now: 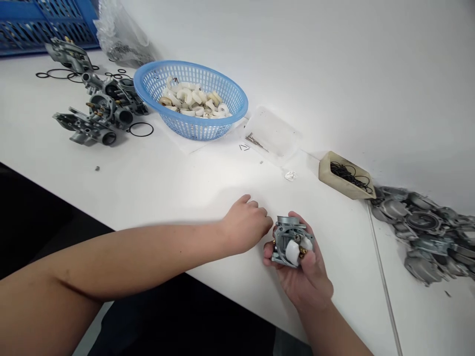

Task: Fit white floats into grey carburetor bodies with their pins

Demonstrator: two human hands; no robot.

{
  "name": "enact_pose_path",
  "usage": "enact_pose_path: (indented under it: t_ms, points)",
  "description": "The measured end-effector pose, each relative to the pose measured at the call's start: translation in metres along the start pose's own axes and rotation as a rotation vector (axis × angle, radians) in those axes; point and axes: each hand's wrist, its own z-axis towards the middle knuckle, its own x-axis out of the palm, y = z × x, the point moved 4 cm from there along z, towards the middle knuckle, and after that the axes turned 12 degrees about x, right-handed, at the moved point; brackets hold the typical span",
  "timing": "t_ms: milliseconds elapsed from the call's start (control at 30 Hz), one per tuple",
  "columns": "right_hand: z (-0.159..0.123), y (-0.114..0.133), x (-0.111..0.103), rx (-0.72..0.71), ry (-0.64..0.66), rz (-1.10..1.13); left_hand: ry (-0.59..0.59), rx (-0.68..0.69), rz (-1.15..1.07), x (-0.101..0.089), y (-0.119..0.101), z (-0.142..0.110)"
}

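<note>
The right hand (302,279) is grasping a small die-cast aluminium carburetor (284,242), which sits in its palm with the fingers curling up around the far side, above the tabletop (185,188) near its front edge. The grey casting carries a white plastic float (292,252) and small brass jets (303,251). The left hand (245,222), loosely curled and empty, rests just beside the carburetor. Farther back on the tabletop, a blue plastic basket (230,99) holds more white floats (191,99), with other carburetor bodies (104,111) to its left.
</note>
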Motion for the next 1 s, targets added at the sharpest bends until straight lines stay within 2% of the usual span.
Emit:
enact_pose_path:
  t_ms: [100,167,233,300,367,400,467,533,633,733,833,1000]
  points:
    - [-0.001,0.000,0.000,-0.015,-0.040,-0.034,-0.025,-0.037,-0.013,-0.001,0.005,-0.001]
    - [-0.001,0.000,-0.001,-0.028,-0.086,-0.064,-0.096,-0.069,-0.014,-0.005,0.010,-0.002]
    - [-0.001,0.000,-0.003,-0.049,-0.147,-0.097,-0.235,-0.131,-0.067,-0.013,0.016,-0.005]
    - [-0.001,0.000,-0.005,-0.062,-0.209,-0.124,-0.438,-0.195,-0.197,-0.026,0.021,-0.011]
    - [0.000,0.000,-0.006,-0.050,-0.263,-0.139,-0.615,-0.202,-0.368,-0.040,0.021,-0.018]
    - [0.000,0.000,-0.006,-0.038,-0.286,-0.144,-0.659,-0.174,-0.449,-0.046,0.019,-0.020]
    - [0.001,-0.001,-0.006,-0.007,-0.324,-0.151,-0.635,-0.091,-0.555,-0.054,0.011,-0.021]
    - [0.002,-0.002,-0.006,0.026,-0.354,-0.163,-0.529,-0.020,-0.569,-0.055,0.004,-0.019]
    - [0.005,-0.005,-0.006,0.076,-0.386,-0.194,-0.352,0.031,-0.504,-0.046,-0.002,-0.013]
    - [0.007,-0.008,-0.005,0.119,-0.385,-0.191,-0.250,0.040,-0.468,-0.036,-0.001,-0.009]
    - [0.010,-0.008,-0.007,0.124,-0.386,-0.150,-0.255,0.046,-0.470,-0.032,-0.001,-0.009]
    - [0.016,-0.007,-0.013,0.159,-0.376,-0.053,-0.301,0.142,-0.439,-0.027,-0.010,-0.010]
